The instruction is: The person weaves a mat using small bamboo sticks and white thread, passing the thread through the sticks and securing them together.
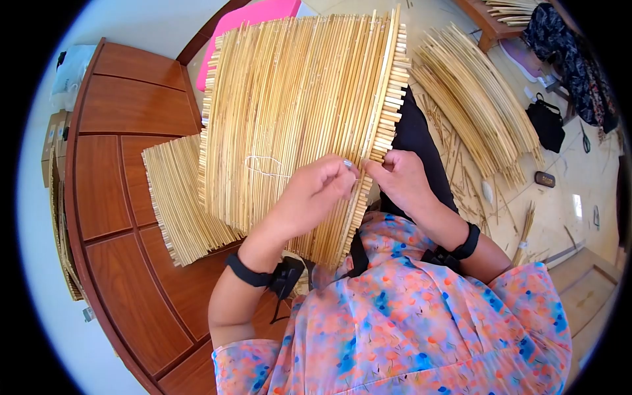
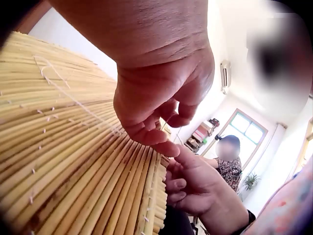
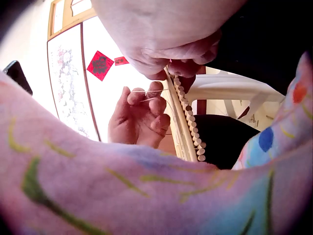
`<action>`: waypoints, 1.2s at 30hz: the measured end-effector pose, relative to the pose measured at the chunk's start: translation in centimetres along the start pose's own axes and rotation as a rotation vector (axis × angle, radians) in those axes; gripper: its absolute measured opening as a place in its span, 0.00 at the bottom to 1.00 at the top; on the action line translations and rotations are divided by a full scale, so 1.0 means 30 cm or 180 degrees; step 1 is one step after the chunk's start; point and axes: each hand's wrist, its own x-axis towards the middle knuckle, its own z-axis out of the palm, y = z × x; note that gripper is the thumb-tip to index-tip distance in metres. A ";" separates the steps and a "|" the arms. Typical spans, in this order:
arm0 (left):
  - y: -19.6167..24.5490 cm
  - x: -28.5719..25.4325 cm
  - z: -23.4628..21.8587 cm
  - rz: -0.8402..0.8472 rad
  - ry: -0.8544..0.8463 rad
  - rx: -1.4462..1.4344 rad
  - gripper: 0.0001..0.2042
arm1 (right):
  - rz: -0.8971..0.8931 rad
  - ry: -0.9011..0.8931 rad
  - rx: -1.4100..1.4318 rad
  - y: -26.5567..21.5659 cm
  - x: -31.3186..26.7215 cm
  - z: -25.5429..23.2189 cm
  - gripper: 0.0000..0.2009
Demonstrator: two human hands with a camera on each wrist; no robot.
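Observation:
A stiff mat of straw-coloured stalks [image 1: 296, 99], sewn with rows of white stitches, leans up in front of the person. Over its right edge the left hand [image 1: 319, 191] is raised with curled fingers and a silver ring. White thread [image 3: 142, 91] runs across that hand's fingers and toward the mat's edge. A loose loop of the thread also lies on the mat's face. The right hand [image 1: 405, 181] grips the mat's edge, where cut stalk ends [image 3: 191, 122] line up, its thumb and fingertips close to the left hand's. The right fingertips are partly hidden in the right wrist view.
Another stalk mat [image 1: 187, 197] lies lower left against brown wooden panels [image 1: 108, 191]. Bundled long stalks [image 1: 477, 105] and scattered pieces cover the floor at right, near a black bag [image 1: 545, 124]. A pink surface [image 1: 247, 20] shows behind the mat. Another person [image 2: 229, 161] is in the background.

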 end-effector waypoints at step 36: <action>-0.172 -0.232 -0.274 0.0895 0.1245 0.4372 0.10 | 0.0270 -0.0321 0.0099 -0.037 -0.015 -0.039 0.14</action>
